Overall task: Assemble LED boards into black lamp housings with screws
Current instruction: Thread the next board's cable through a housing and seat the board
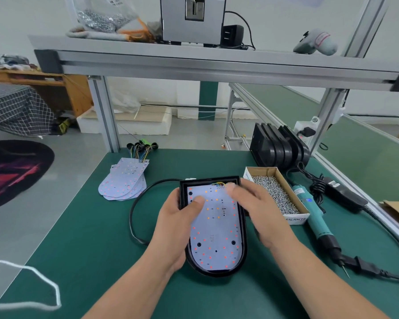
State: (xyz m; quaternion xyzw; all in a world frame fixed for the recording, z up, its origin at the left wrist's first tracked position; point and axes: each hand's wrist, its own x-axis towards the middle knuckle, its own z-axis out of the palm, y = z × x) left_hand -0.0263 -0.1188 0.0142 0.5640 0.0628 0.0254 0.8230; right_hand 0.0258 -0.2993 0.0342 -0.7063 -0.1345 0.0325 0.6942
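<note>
One thin board [217, 229], likely fragile: hold the rim of the stiff housing [242, 240]. Left hand [177, 229] grips it there; right hand [258, 208] is blurred, grip unclear.

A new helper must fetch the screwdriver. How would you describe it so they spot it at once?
On the green mat, look just right of the cardboard screw box. The screwdriver lies there, its bit pointing toward the near edge. It alone is teal with a black nose; its neighbours are black cables and an adapter.

Green bench [90, 238], housing [217, 272], PCB stack [122, 183], screw box [295, 219]
</note>
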